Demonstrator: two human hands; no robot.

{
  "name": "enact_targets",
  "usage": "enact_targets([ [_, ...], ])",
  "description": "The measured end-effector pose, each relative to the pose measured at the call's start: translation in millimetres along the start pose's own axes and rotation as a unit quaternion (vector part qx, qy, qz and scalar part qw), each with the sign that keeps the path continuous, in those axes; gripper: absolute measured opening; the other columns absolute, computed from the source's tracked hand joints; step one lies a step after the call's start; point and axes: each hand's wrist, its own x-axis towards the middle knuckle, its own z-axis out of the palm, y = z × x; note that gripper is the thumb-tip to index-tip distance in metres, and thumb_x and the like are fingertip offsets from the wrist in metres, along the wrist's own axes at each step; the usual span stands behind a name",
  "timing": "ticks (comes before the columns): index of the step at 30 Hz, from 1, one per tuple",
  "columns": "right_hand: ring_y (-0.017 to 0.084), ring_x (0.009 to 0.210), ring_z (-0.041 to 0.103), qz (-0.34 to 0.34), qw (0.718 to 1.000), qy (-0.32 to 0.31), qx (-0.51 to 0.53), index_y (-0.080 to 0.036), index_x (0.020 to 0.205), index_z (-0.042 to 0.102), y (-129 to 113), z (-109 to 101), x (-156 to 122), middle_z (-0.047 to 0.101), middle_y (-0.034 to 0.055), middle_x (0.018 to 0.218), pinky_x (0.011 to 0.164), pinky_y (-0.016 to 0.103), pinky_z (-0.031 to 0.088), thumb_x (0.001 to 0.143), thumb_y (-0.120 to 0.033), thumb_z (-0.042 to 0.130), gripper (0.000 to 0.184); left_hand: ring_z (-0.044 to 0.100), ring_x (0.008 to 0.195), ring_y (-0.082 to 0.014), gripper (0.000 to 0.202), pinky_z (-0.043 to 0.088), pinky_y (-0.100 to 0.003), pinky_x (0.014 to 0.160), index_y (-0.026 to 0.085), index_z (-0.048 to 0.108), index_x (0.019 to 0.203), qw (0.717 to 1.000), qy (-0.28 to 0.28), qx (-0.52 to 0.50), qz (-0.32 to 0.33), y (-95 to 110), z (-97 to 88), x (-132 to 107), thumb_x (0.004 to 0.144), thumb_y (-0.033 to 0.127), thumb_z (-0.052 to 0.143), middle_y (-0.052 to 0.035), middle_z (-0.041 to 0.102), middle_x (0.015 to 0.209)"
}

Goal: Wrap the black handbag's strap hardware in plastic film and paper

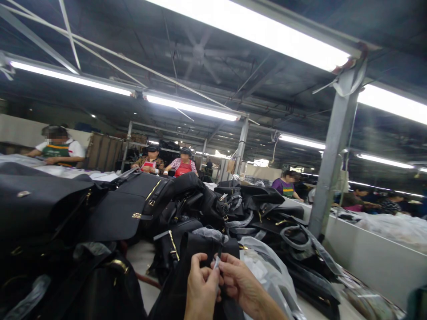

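Observation:
My left hand (201, 288) and my right hand (239, 282) meet at the bottom centre, fingers curled. Both pinch a small pale thing (217, 262) between thumb and fingertips; I cannot make out what it is. Right behind them stands a black bag (200, 249) with a gold buckle strap, its top stuffed with grey wrapping. My hands are over the bag's front face.
A heap of black handbags (133, 209) with gold fittings covers the table to the left and behind. Clear plastic wrapping (267, 275) lies at the right. A grey steel post (330, 155) stands at the right by a low white partition (370, 258). Several workers sit at far tables.

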Motion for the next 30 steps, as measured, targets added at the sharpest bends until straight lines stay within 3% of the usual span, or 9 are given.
enact_targets([
  [5,0.000,0.037,0.034,0.006,0.999,-0.028,0.028,-0.015,0.085,0.059,2.1,1.9,3.0,0.053,-0.0078,0.052,0.036,0.013,0.014,0.054,-0.044,0.087,0.051,0.048,0.039,-0.0106,0.059,0.039,-0.020,0.038,0.022,0.042,0.101,0.997,-0.025,-0.069,-0.025,2.0,-3.4,-3.2,0.067,0.062,0.069,0.0064,0.057,0.053],
  [11,-0.001,0.035,0.029,0.004,0.999,-0.009,0.030,-0.017,0.076,0.055,5.5,-2.0,6.6,0.049,-0.0098,0.048,0.036,0.013,0.013,0.053,-0.043,0.088,0.048,0.052,0.050,-0.0106,0.038,0.043,-0.020,0.046,0.018,0.059,0.090,0.997,-0.068,-0.021,0.029,16.1,-8.7,-10.8,0.077,0.052,0.068,0.0024,0.059,0.062],
  [14,0.000,0.037,0.034,-0.003,0.999,-0.001,0.035,-0.017,0.078,0.055,3.5,-3.3,5.3,0.057,-0.0051,0.057,0.037,0.013,0.014,0.061,-0.051,0.081,0.046,0.051,0.050,-0.0107,0.035,0.041,-0.020,0.045,0.017,0.061,0.088,0.997,-0.061,-0.014,0.035,18.1,-9.3,-11.1,0.078,0.051,0.067,0.0023,0.058,0.062],
  [17,0.001,0.037,0.035,-0.040,0.999,0.002,-0.017,-0.016,0.081,0.055,2.2,-4.2,4.2,0.061,-0.0017,0.064,0.037,0.016,0.013,0.068,-0.063,0.073,0.051,0.050,0.047,-0.0102,0.035,0.040,-0.020,0.043,0.017,0.062,0.087,0.998,-0.055,-0.006,0.039,18.5,-8.6,-11.1,0.077,0.051,0.068,0.0036,0.056,0.060],
  [21,0.001,0.034,0.030,-0.096,0.992,0.024,-0.080,-0.017,0.088,0.056,5.8,-5.6,6.8,0.052,-0.0087,0.050,0.036,0.016,0.010,0.060,-0.059,0.083,0.057,0.047,0.045,-0.0090,0.034,0.038,-0.019,0.042,0.017,0.061,0.085,0.998,-0.056,-0.007,0.043,16.5,-6.0,-10.2,0.078,0.050,0.066,0.0048,0.053,0.056],
  [30,-0.001,0.034,0.027,-0.078,0.996,-0.021,0.040,-0.016,0.096,0.061,18.9,-6.5,14.8,0.054,-0.0091,0.050,0.036,0.014,0.014,0.054,-0.049,0.091,0.061,0.047,0.039,-0.0071,0.051,0.036,-0.017,0.037,0.019,0.052,0.085,0.973,-0.063,-0.199,-0.096,6.7,-8.5,2.1,0.055,0.048,0.083,0.0036,0.060,0.054],
])
